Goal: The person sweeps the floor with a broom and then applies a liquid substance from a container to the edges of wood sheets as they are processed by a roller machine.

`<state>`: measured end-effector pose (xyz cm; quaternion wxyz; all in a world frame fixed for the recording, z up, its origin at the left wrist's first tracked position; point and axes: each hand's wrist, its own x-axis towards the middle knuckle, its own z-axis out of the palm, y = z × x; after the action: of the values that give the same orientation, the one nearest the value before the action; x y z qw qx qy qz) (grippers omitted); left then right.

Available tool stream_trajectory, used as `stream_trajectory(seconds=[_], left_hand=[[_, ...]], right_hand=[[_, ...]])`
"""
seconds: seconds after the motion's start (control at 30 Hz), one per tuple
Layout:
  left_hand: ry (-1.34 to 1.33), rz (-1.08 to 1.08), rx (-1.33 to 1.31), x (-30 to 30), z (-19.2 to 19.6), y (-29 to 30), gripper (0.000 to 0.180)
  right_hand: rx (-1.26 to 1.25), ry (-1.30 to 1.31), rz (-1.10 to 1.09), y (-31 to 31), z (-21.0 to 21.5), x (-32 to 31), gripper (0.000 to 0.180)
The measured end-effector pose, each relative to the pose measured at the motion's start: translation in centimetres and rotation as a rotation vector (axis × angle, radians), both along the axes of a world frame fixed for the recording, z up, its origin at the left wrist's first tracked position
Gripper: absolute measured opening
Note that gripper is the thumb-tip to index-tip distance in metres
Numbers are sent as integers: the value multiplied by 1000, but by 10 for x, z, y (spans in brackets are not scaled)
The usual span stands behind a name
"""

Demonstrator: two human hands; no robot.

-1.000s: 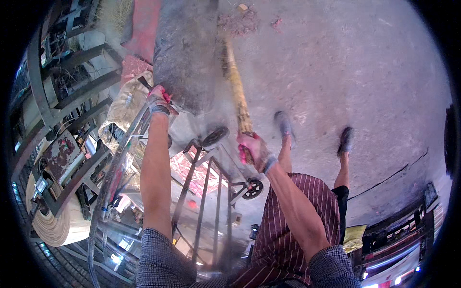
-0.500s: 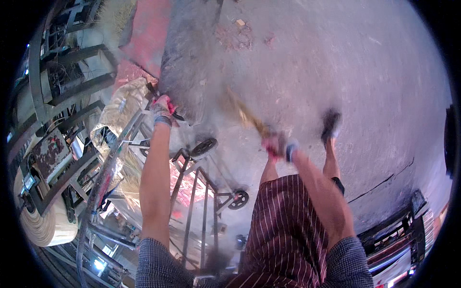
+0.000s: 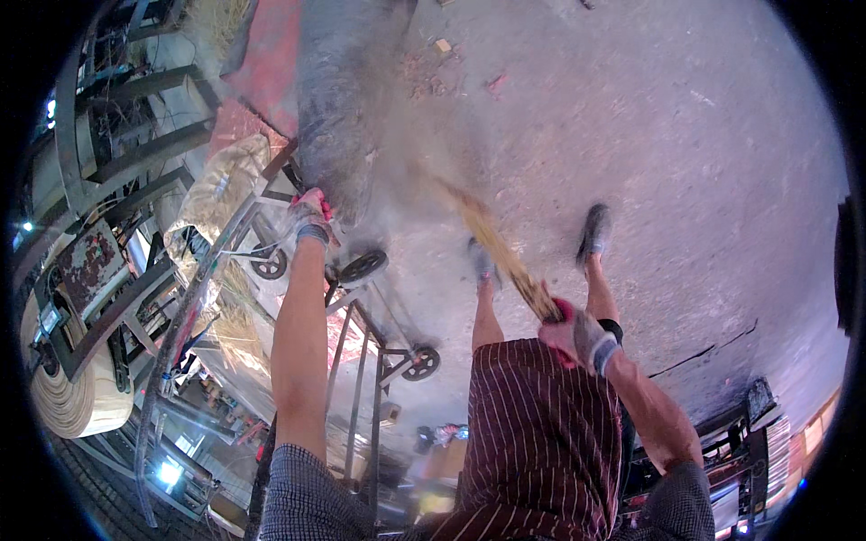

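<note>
My left hand [image 3: 311,215], in a grey glove with pink-red fingers, is closed round the end of the wheeled cart's metal frame [image 3: 257,198]. My arm reaches straight out to it. In front of my apron, my right hand [image 3: 577,335], gloved alike, is closed on one end of a long tan bundle of straw-like stalks [image 3: 501,251]. The bundle slants away to the far left, and its far end is smeared by motion. Black wheels [image 3: 363,266] of the cart show beside my left arm.
A pale cloth sack [image 3: 221,194] hangs by the cart's side. Dark metal racks and a large cream roll [image 3: 86,397] stand at the left. Red-pink scraps [image 3: 433,86] lie on the grey concrete floor [image 3: 677,180]. At the lower right is a dark metal frame [image 3: 735,446].
My right hand has moved right and nearer to my body with the bundle. Both my shoes now show on the floor. The cart and my left hand sit slightly differently in view.
</note>
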<state>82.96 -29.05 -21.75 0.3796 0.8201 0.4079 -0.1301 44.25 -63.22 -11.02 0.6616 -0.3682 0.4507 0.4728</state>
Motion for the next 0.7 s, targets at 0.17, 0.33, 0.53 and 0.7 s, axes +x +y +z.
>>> stream_trajectory(seconds=[0.17, 0.33, 0.53, 0.7], left_hand=[[-136, -62, -33, 0, -26, 27, 21], [-3, 85, -35, 35, -23, 108, 8], [-173, 258, 52, 24, 4, 115, 4], [-168, 222, 61, 25, 23, 83, 13]], right_hand=[[85, 101, -206, -38, -128, -75, 53], [-346, -222, 25, -94, -94, 55, 50], [-129, -128, -104, -126, 14, 40, 62], [-463, 60, -367, -116, 45, -62, 44]])
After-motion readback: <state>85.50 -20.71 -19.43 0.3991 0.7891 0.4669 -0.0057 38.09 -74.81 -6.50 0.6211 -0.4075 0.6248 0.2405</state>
